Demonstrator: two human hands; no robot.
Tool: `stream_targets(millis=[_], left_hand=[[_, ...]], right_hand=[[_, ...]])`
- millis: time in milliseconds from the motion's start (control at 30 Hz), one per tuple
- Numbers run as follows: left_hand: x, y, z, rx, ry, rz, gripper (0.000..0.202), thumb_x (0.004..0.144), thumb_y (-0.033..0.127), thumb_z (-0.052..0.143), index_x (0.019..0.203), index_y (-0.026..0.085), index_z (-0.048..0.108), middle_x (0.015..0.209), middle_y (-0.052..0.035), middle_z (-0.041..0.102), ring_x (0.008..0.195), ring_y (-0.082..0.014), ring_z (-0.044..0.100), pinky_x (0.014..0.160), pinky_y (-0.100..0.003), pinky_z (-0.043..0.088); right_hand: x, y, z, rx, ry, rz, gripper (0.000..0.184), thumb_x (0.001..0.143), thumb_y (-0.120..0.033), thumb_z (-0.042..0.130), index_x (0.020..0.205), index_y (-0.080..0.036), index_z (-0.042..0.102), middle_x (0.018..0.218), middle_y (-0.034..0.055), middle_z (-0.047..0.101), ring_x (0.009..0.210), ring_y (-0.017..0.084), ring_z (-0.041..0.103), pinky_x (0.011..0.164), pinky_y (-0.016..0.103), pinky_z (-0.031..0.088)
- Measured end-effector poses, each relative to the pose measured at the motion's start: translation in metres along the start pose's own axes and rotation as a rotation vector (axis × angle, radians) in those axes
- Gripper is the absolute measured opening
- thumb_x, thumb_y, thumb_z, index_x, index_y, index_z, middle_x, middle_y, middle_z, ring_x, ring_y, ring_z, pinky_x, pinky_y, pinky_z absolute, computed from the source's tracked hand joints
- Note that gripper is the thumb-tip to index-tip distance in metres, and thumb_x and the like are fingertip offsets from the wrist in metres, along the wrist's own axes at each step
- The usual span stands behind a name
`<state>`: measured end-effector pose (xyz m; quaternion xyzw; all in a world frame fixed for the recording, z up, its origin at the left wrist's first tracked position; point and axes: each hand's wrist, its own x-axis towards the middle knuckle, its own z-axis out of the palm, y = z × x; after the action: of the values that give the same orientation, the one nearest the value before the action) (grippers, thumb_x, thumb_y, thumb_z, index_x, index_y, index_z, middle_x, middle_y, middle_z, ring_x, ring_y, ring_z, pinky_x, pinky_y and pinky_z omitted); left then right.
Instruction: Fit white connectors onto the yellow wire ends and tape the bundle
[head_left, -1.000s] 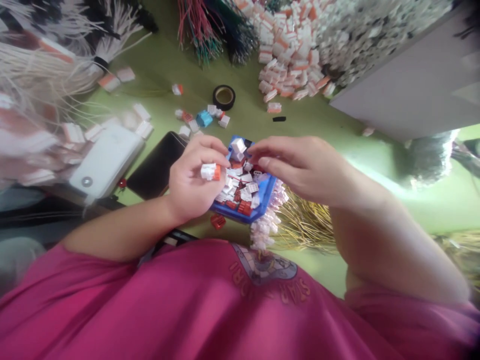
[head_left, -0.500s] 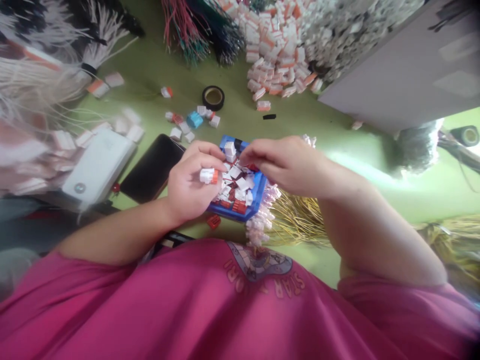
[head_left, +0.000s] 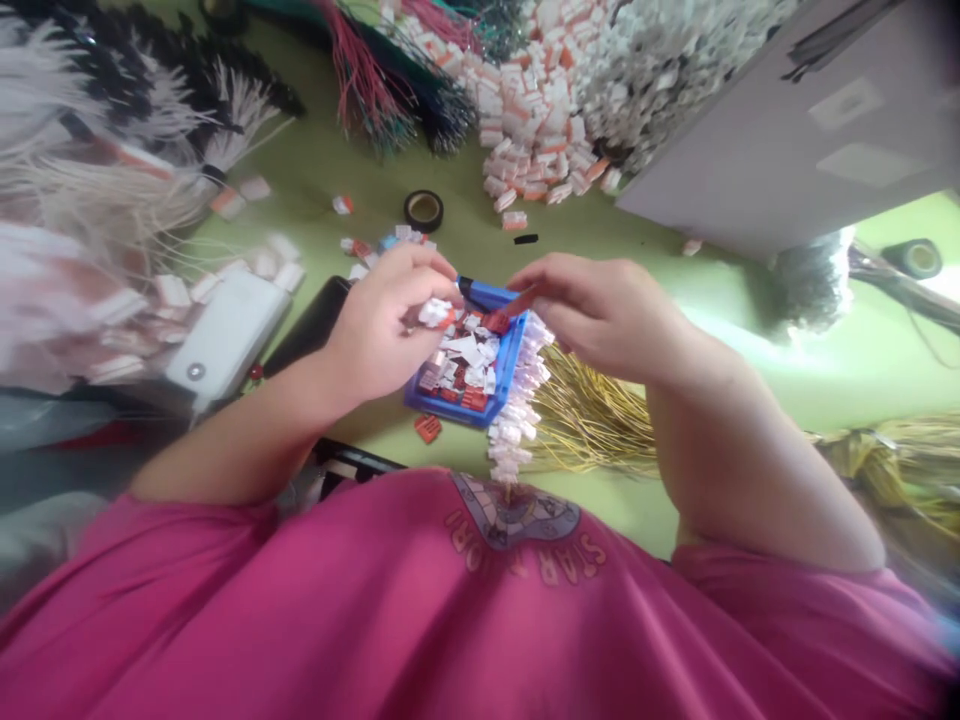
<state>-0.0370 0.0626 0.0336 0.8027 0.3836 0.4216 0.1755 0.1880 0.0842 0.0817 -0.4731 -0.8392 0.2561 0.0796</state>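
Observation:
My left hand (head_left: 394, 320) is closed around a white-and-orange plastic connector (head_left: 436, 313), held over the left side of a blue tray (head_left: 491, 408). White and red connector pieces (head_left: 469, 350) fill the tray. Just off the tray's right edge is my right hand (head_left: 592, 310), its thumb and forefinger slightly apart and nothing visible between them. A red connector piece (head_left: 495, 322) lies in the tray near those fingertips. One more orange-red piece (head_left: 428, 429) rests on the table below the tray.
Yellow wires (head_left: 600, 415) with white connectors (head_left: 517, 425) lie right of the tray. Behind it are a roll of black tape (head_left: 424, 210) and a heap of white-orange connectors (head_left: 532, 130). At left sit a dark phone (head_left: 304, 325), a white power bank (head_left: 225, 335) and white wires (head_left: 142, 190).
My right hand has drawn back from inside the tray toward its right edge, and its fingers have parted somewhat. The left hand has turned and risen slightly, still with the connector. The camera view has shifted.

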Motion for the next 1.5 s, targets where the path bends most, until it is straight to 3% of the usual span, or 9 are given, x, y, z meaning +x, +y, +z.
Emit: stream_targets(millis=[133,300,433,533,700,867,1000,1267,1500], left_hand=[[0.012,-0.006,0.012,0.095,-0.316,0.045,0.022,0.075,0.006,0.052,0.088,0.018,0.064,0.105,-0.007,0.058,0.099,-0.0197,0.055,0.089,-0.038,0.047],[0.013,-0.004,0.025,0.164,-0.551,0.093,0.032,0.079,0.008,0.051,0.105,0.019,0.065,0.124,-0.0092,0.052,0.119,-0.023,0.047,0.104,-0.041,0.04],[0.023,-0.021,-0.009,0.202,-0.351,0.041,0.033,0.08,0.012,0.054,0.112,0.019,0.061,0.126,-0.0076,0.053,0.12,-0.0227,0.049,0.103,-0.042,0.042],[0.03,-0.073,-0.048,0.316,-0.091,-0.107,0.027,0.082,0.017,0.055,0.108,0.018,0.06,0.112,-0.0077,0.06,0.11,-0.0226,0.054,0.095,-0.041,0.046],[0.016,-0.132,-0.077,0.412,-0.102,-0.208,0.03,0.076,0.03,0.069,0.101,0.015,0.063,0.099,-0.0047,0.065,0.094,-0.017,0.055,0.085,-0.037,0.046],[0.003,-0.056,-0.037,0.237,-0.2,0.0,0.015,0.086,0.029,0.06,0.096,0.02,0.067,0.101,0.0005,0.066,0.092,-0.0114,0.056,0.084,-0.033,0.044],[0.006,-0.001,-0.008,0.191,-0.515,0.343,0.017,0.086,0.03,0.057,0.085,0.021,0.071,0.085,-0.0049,0.067,0.087,-0.0179,0.057,0.08,-0.035,0.041],[0.014,0.001,0.013,0.514,-0.65,0.37,0.018,0.079,0.028,0.06,0.088,0.019,0.074,0.088,-0.0111,0.063,0.092,-0.025,0.053,0.077,-0.039,0.037],[0.007,0.006,0.028,0.628,-0.652,0.292,0.018,0.075,0.02,0.056,0.083,0.015,0.071,0.084,-0.0114,0.062,0.09,-0.0267,0.053,0.074,-0.04,0.034]], right_hand=[[-0.028,-0.001,0.005,0.077,0.123,-0.051,0.025,0.085,-0.021,0.047,0.099,-0.019,0.068,0.086,0.003,0.07,0.075,0.014,0.061,0.069,0.027,0.043],[-0.058,-0.032,0.046,0.074,-0.333,-0.353,0.027,0.086,-0.015,0.046,0.106,-0.018,0.066,0.093,0.005,0.068,0.075,0.011,0.059,0.067,0.024,0.043],[-0.06,-0.06,0.084,-0.186,-0.409,-0.435,0.028,0.09,-0.016,0.043,0.112,-0.016,0.06,0.108,0.0119,0.061,0.069,0.012,0.059,0.053,0.024,0.037],[-0.056,-0.073,0.106,-0.374,-0.343,-0.481,0.029,0.09,-0.01,0.036,0.106,-0.015,0.06,0.108,0.0134,0.058,0.066,0.013,0.06,0.048,0.025,0.032],[-0.055,-0.072,0.112,-0.411,-0.261,-0.526,0.028,0.089,-0.011,0.036,0.098,-0.014,0.062,0.103,0.0124,0.059,0.07,0.014,0.058,0.05,0.026,0.031],[-0.04,-0.037,0.063,-0.307,-0.056,-0.324,0.026,0.083,-0.018,0.047,0.094,-0.023,0.07,0.086,0.0028,0.066,0.079,0.014,0.057,0.059,0.026,0.032],[-0.011,-0.018,0.029,-0.352,-0.205,-0.209,0.03,0.077,-0.019,0.049,0.091,-0.03,0.073,0.078,-0.0017,0.069,0.067,0.011,0.054,0.057,0.024,0.028],[0.011,0.0,0.022,-0.391,0.057,-0.153,0.031,0.078,-0.025,0.05,0.097,-0.028,0.073,0.093,0.0015,0.069,0.082,0.016,0.058,0.061,0.026,0.032],[0.008,0.0,0.027,-0.363,-0.052,-0.072,0.019,0.076,-0.031,0.058,0.082,-0.027,0.075,0.064,0.0032,0.062,0.069,0.017,0.056,0.059,0.028,0.034]])
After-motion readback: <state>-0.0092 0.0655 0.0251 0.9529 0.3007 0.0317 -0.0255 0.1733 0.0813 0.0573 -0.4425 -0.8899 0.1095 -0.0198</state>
